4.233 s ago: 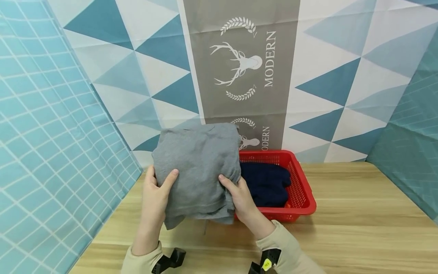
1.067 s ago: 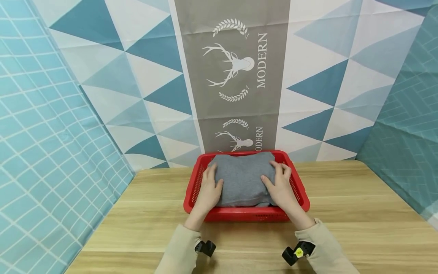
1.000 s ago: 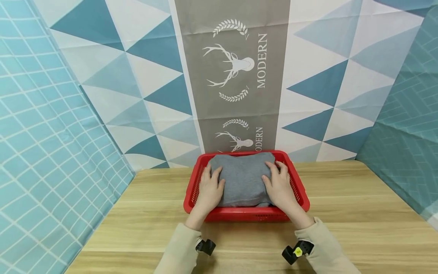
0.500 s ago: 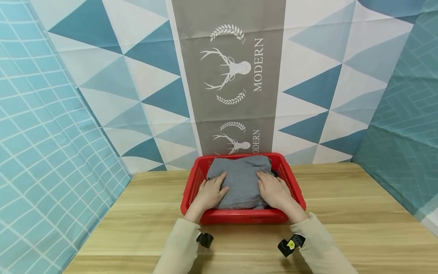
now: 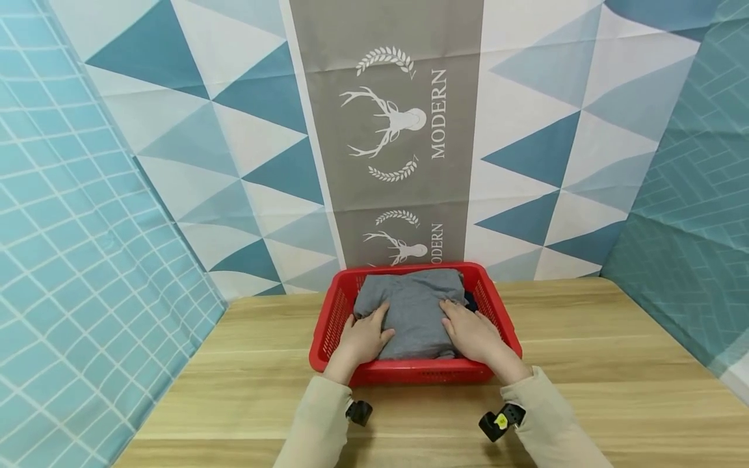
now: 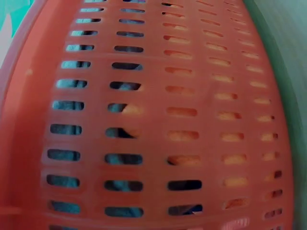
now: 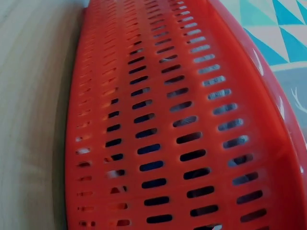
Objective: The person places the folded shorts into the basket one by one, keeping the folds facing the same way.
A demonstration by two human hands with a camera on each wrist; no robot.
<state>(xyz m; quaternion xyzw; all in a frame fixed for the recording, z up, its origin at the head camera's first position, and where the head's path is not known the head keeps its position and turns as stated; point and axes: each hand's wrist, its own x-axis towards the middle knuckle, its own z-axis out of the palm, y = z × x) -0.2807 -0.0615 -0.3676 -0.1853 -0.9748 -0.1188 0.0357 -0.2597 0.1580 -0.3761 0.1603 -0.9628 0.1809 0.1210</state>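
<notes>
A folded grey garment (image 5: pixel 415 315) lies in the red plastic basket (image 5: pixel 409 372), filling most of its inside. My left hand (image 5: pixel 363 338) rests on the garment's left side with fingers extended. On its right side my right hand (image 5: pixel 471 331) lies with fingers stretched forward over the cloth. A bit of dark navy cloth (image 5: pixel 471 301) shows beside the garment at the right. In the left wrist view the slotted basket wall (image 6: pixel 153 143) fills the picture and hides the hand. The right wrist view also shows the slotted wall (image 7: pixel 168 115), with cloth behind its slots.
The basket stands on a wood-grain table (image 5: pixel 257 364), close to the back wall covering (image 5: pixel 404 188). A blue tiled sheet (image 5: pixel 88 227) hangs at the left and a teal sheet (image 5: pixel 690 214) at the right.
The grey garment, earlier held up left of the basket over the table, now lies inside it on the navy cloth. Both hands have come down with it, and their fingers have flattened onto the cloth.
</notes>
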